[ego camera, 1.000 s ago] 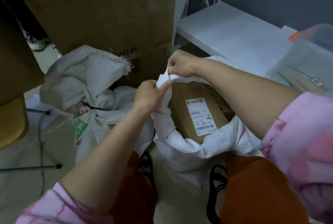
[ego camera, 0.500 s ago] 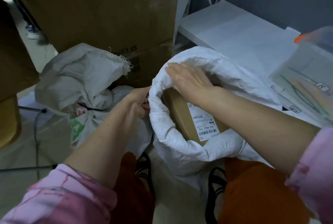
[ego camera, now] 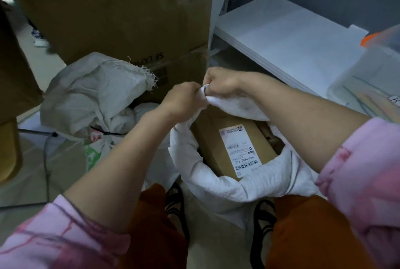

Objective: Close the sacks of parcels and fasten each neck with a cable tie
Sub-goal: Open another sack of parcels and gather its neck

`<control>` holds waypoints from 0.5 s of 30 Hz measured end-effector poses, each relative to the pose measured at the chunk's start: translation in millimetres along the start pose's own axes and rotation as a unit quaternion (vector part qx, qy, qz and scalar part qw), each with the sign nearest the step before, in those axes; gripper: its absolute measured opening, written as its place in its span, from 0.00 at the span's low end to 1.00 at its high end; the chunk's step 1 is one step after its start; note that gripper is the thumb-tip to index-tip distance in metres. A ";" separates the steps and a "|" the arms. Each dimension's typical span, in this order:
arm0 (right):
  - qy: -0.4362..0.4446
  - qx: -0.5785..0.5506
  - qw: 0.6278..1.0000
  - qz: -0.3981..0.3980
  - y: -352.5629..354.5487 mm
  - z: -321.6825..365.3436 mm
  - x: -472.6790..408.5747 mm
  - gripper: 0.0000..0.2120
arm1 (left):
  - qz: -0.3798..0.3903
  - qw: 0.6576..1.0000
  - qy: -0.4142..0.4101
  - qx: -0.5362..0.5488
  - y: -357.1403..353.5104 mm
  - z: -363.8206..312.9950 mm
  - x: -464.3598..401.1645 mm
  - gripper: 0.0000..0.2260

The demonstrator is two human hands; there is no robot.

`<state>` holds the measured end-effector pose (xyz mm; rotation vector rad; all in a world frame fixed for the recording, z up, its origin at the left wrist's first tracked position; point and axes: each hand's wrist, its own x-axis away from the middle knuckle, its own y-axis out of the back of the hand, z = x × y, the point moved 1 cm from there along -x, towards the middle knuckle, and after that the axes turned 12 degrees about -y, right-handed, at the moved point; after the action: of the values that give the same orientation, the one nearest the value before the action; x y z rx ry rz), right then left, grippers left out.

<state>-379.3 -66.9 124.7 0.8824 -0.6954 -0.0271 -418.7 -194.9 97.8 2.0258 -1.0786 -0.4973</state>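
Both my hands, left hand [ego camera: 180, 101] and right hand [ego camera: 221, 83], clench the far rim of the white woven sack [ego camera: 236, 184] at frame centre; its open mouth gapes toward me below them, so the gathering runs downward

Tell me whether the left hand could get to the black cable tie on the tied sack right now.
Probably not yet: the left hand grips the open sack's rim. Once it lets go, the cable tie lies uncovered on the tied sack.
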 end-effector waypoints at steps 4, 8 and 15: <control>0.003 -0.095 0.995 -0.025 7.8 -7.2 7.8 0.11 | 0.006 0.999 0.032 0.024 0.6 11.9 -7.5 0.14; 0.006 0.058 0.980 -0.192 4.0 -25.6 16.3 0.28 | -0.007 0.988 0.110 0.112 1.0 28.2 -10.4 0.14; -0.032 0.052 0.985 -0.159 -1.6 -44.1 -1.6 0.10 | -0.050 0.933 0.208 0.288 -2.0 31.5 -9.5 0.15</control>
<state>-355.1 -36.7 103.5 1.0897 -0.6135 -0.3086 -443.1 -200.6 76.3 2.5466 -0.9225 0.2391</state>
